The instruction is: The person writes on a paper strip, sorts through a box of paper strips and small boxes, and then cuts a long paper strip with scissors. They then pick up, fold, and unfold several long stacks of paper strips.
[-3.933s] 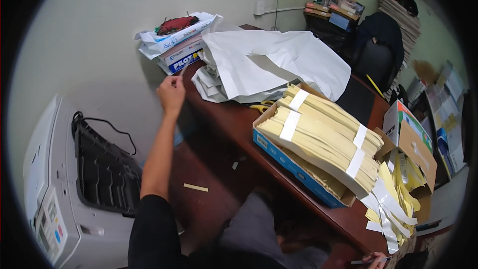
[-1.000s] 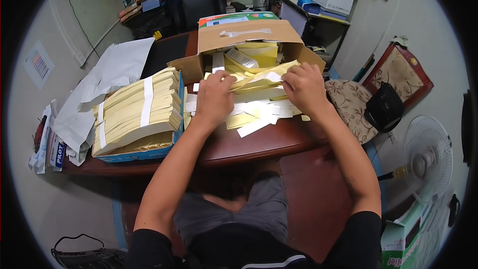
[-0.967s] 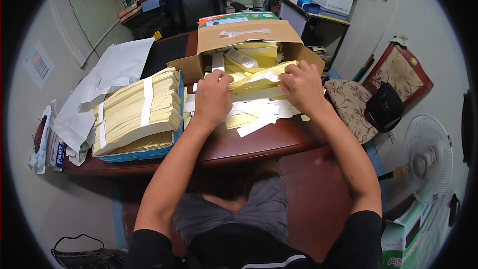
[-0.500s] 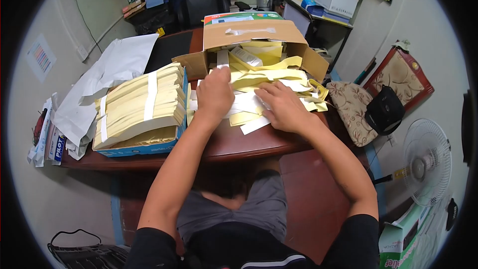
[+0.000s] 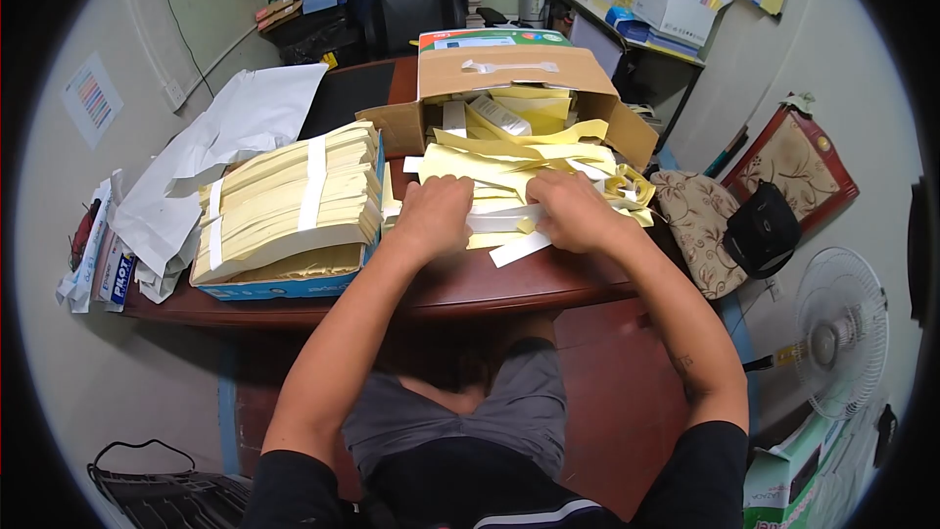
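Both my hands are at the pile of paper strips on the table. My left hand (image 5: 436, 217) is closed on the left end of a white paper strip (image 5: 501, 221). The fingers of my right hand (image 5: 576, 212) are curled round its other end. Their tips are partly hidden. Just beyond the hands lie yellow paper strips (image 5: 480, 168), loose and overlapping. Behind them an open cardboard box (image 5: 519, 72) lies on its side, with more yellow paper and a white bottle-like item (image 5: 501, 116) at its mouth.
Left of my hands is a blue box (image 5: 294, 287) packed with yellow paper bundles (image 5: 284, 201) bound by white bands. Crumpled white paper (image 5: 240, 122) lies beyond it. A chair (image 5: 690, 235) holding a black cap (image 5: 762, 230) and a fan (image 5: 837, 333) stand at the right.
My left hand has come down towards me from near the box mouth and closed on the strip. My right hand has closed too. Some yellow strips have shifted, and the view has tilted slightly.
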`<state>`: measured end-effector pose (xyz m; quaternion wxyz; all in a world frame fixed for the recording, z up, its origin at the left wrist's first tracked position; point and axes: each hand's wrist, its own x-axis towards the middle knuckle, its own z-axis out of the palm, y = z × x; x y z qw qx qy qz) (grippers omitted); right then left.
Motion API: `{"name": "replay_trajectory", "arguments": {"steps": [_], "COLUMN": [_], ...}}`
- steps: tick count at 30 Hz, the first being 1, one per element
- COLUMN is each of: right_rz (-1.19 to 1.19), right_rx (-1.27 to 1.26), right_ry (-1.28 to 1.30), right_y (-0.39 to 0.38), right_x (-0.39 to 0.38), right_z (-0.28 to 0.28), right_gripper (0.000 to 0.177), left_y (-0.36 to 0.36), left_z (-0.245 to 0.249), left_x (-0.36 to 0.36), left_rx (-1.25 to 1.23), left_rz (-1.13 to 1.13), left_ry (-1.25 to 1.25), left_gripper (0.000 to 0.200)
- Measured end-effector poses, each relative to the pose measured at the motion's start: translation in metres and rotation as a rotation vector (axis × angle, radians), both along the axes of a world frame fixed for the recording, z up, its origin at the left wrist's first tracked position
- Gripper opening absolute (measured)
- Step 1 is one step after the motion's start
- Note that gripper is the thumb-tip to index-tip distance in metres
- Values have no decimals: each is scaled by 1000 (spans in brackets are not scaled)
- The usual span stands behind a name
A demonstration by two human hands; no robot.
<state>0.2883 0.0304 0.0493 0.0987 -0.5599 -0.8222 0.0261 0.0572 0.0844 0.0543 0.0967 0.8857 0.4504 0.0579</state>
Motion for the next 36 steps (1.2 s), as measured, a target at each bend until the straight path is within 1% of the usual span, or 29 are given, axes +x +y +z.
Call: {"name": "replay_trajectory", "arguments": {"steps": [3, 6, 9, 12, 15, 18, 19, 22, 23, 24, 26, 27, 28, 29, 32, 34, 36], "right_rz": [-113, -20, -19, -65, -129, -91, -31, -15, -3, 19, 64, 36, 10, -11, 11, -32, -64], "right_rx": [-117, 27, -36, -25, 153, 338, 380, 335, 274, 266, 256, 239, 223, 227, 277, 265, 270], "right_ry": [3, 50, -42, -43, -15, -9, 9, 45, 30, -15, -106, -118, -131, -108, 18, 106, 197], "right_y": [-3, -4, -1, 1, 1, -5, -10, -42, -54, -64, -81, -84, -86, -89, -97, -103, -106], "right_x": [-5, 2, 5, 5, 11, 20, 22, 21, 20, 18, 13, 12, 8, 12, 22, 32, 41], "right_z": [11, 7, 2, 4, 21, 37, 43, 58, 58, 49, 23, -3, -18, -25, -21, -26, -31], "right_gripper": [34, 32, 26, 21, 16, 13, 14, 11, 14, 18, 24, 28, 32, 37, 38, 33, 29], "left_y": [0, 2, 1, 0, 3, 5, 0, -29, -41, -53, -70, -70, -73, -73, -77, -78, -85], "left_z": [-4, -14, -13, -12, 3, 9, 15, 21, 19, 13, -16, -37, -42, -45, -40, -37, -40], "left_x": [-3, -8, -7, -8, -6, -4, -4, -11, -15, -19, -26, -30, -35, -38, -51, -61, -70], "left_rx": [12, 177, 129, 194, 317, 445, 445, 441, 438, 434, 350, 353, 361, 372, 331, 313, 301], "left_rz": [-28, -119, -68, -90, -79, -138, -154, -213, -239, -268, -297, -332, -302, -273, -211, -172, -110], "left_ry": [-111, -114, -2, -48, -151, -249, -257, -303, -329, -353, -274, -241, -236, -231, -236, -249, -363], "left_gripper": [25, 21, 17, 14, 12, 13, 14, 18, 19, 21, 29, 38, 40, 42, 47, 49, 48]}}
